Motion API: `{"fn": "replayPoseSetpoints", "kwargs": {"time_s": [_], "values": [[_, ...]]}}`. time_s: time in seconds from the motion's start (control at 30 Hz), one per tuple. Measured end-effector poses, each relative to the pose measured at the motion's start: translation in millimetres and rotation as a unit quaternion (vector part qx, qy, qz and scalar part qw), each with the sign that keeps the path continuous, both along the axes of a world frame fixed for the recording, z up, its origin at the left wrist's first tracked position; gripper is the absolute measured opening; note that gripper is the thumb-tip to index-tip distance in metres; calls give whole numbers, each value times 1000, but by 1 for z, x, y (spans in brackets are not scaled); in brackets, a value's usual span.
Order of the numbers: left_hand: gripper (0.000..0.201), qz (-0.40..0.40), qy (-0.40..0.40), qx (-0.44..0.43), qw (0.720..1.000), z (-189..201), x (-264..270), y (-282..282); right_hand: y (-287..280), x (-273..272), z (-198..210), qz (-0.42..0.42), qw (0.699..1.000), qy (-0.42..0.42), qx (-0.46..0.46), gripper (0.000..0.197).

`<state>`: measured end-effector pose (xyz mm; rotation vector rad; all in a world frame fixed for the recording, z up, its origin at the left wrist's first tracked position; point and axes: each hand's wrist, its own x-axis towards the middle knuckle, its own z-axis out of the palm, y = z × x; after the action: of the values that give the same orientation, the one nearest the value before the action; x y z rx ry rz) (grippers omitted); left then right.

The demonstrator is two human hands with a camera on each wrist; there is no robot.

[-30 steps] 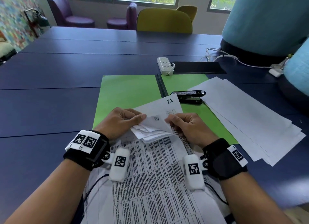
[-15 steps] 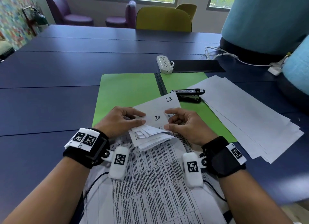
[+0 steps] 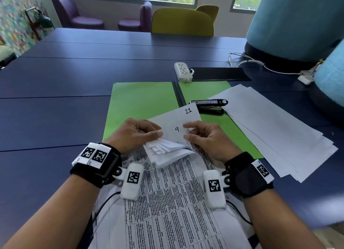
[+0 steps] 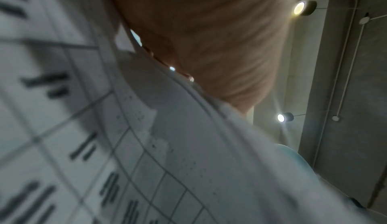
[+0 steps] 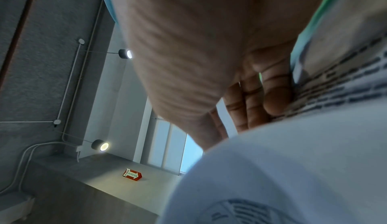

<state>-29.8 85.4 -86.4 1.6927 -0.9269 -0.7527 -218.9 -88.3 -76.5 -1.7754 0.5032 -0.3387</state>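
A stack of printed pages (image 3: 167,202) lies on the table in front of me, its far corner over a green folder (image 3: 141,103). Several top corners (image 3: 165,150) are curled back toward me. My left hand (image 3: 137,135) holds those curled corners down between thumb and fingers. The bottom sheet shows a handwritten "21" (image 3: 188,111), and the sheet above it a "9" (image 3: 176,129). My right hand (image 3: 202,139) pinches that sheet's edge between index finger and thumb. The wrist views show only a palm (image 4: 209,37), fingers (image 5: 261,95) and blurred print (image 4: 83,128).
A black stapler (image 3: 210,104) lies on the folder just beyond the pages. A loose pile of blank white sheets (image 3: 270,126) spreads to the right. A white power strip (image 3: 182,71) and a flat black object (image 3: 217,74) sit farther back. Large teal shapes (image 3: 290,21) stand at the right.
Another page corner has been turned back toward me: the number exposed under my fingers went from 20 to 9. Both hands stayed in place at the corner.
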Motion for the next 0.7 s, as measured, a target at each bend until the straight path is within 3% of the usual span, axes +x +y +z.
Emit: {"fn": "replayPoseSetpoints", "kwargs": {"time_s": [0.03, 0.2, 0.43, 0.63, 0.7], "values": [[7, 3, -7, 18, 1000, 1, 0, 0, 0, 0, 0, 3, 1000, -1, 0, 31], [25, -1, -36, 46, 998, -2, 3, 1, -1, 0, -1, 0, 1000, -1, 6, 47], [5, -2, -62, 21, 998, -1, 2, 0, 1, -1, -1, 0, 1000, -9, 18, 43], [37, 6, -15, -14, 1000, 1, -2, -2, 4, -3, 9, 23, 999, 34, -9, 34], [31, 12, -8, -13, 1000, 0, -2, -2, 4, -3, 8, 30, 998, 37, -36, 33]]}}
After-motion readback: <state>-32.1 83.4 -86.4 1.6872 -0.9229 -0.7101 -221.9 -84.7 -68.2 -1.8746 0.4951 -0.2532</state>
